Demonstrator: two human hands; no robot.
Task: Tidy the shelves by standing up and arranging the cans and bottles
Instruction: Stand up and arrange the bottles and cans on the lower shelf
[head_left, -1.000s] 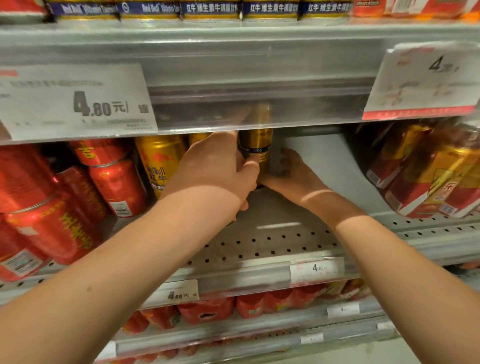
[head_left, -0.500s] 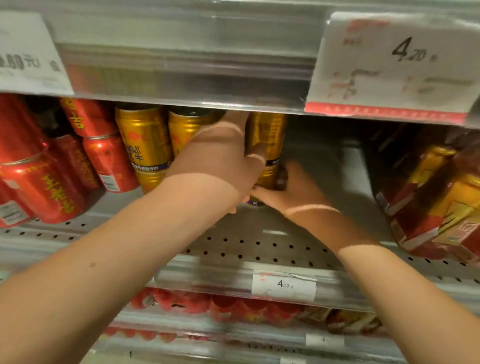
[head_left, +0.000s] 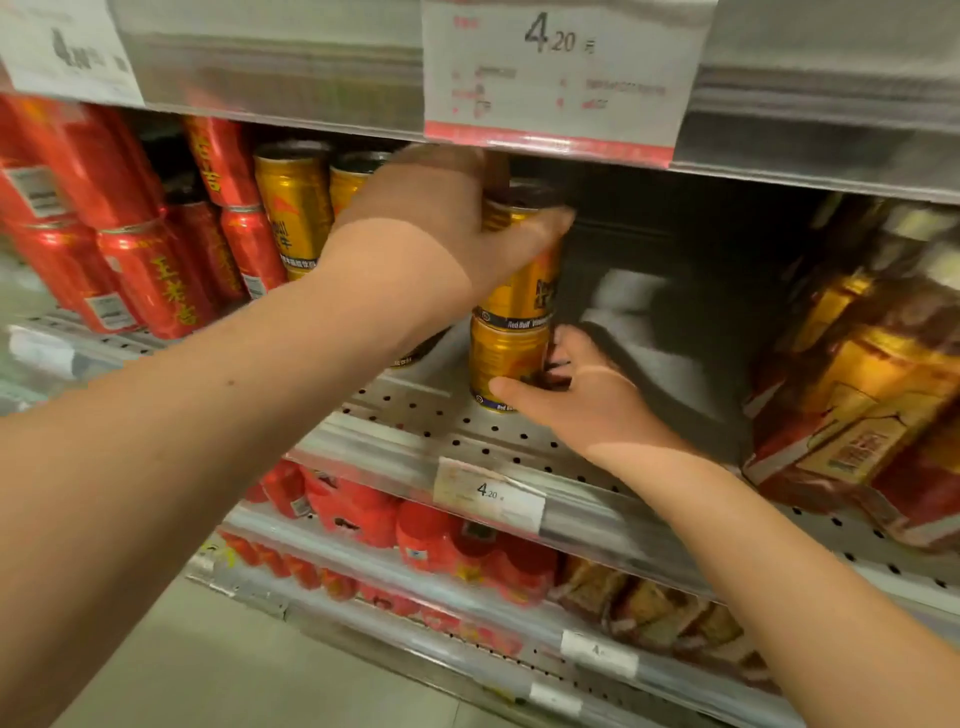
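Gripping glossy gold cylinders: left hand (head_left: 447, 228) the upper can (head_left: 524, 296), right hand (head_left: 582, 405) the lower can (head_left: 504, 358).

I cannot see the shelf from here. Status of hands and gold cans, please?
Left hand grips upper gold can, stacked on lower gold can. Right hand holds lower gold can near its base. Upper shelf edge close above.

Open bay on the shelf (head_left: 467, 436) right of the stack — upper gold can (head_left: 530, 291) on lower gold can (head_left: 506, 358). Left blocked by more gold cans (head_left: 293, 208), then red cans (head_left: 150, 270). Right walled by boxed packs (head_left: 857, 395). Overhead rail (head_left: 291, 83) sits just above the stack — scant headroom.
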